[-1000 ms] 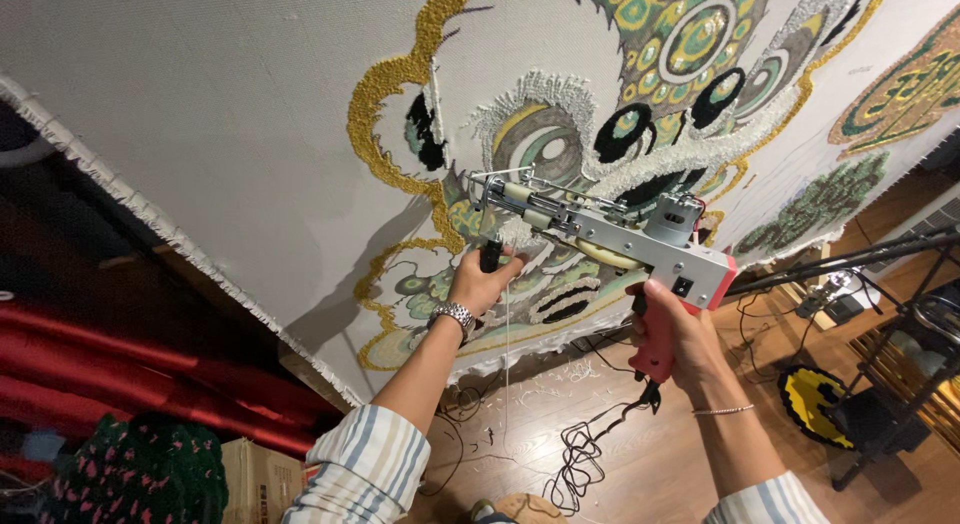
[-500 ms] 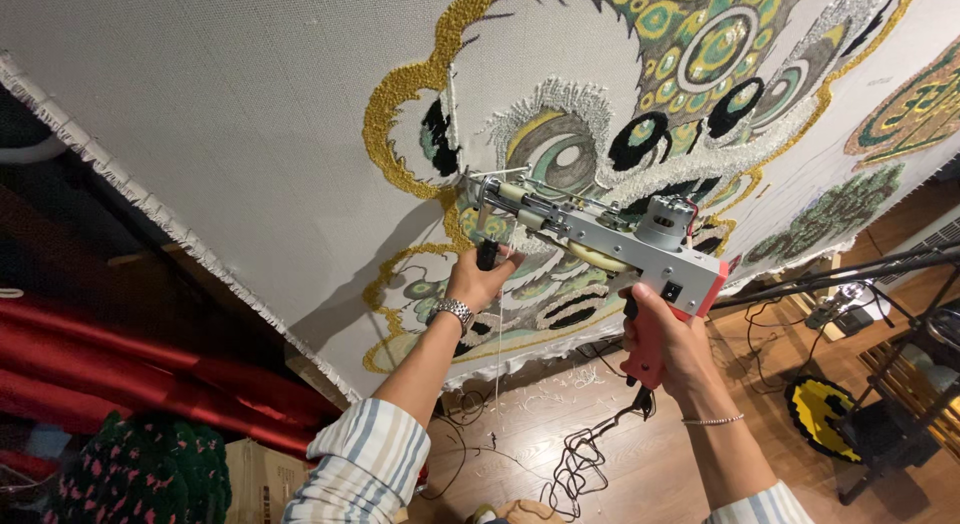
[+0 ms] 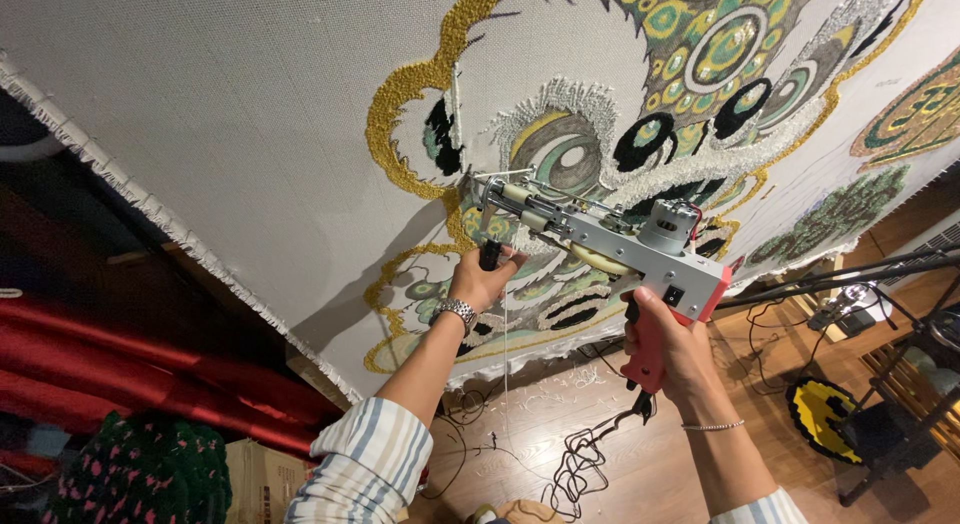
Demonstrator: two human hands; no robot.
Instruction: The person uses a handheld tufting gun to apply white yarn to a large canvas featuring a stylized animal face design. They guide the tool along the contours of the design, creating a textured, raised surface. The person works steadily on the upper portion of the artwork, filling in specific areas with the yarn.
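Our right hand (image 3: 668,346) grips the tufting gun's (image 3: 610,239) pink handle, our left hand (image 3: 482,276) its black front grip; since earlier it sits nearer twelve o'clock on the cloth (image 3: 250,114).

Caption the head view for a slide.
Both hands steady a tufting gun against stretched cloth: left hand on front grip, right hand on pink handle.

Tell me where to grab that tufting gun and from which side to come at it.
Take the tufting gun at two points, from below, since its needle end presses against the stretched cloth. The right hand wraps the red pistol grip at the rear, where the cord hangs down; the left hand closes its fingers on the black front handle under the nose.
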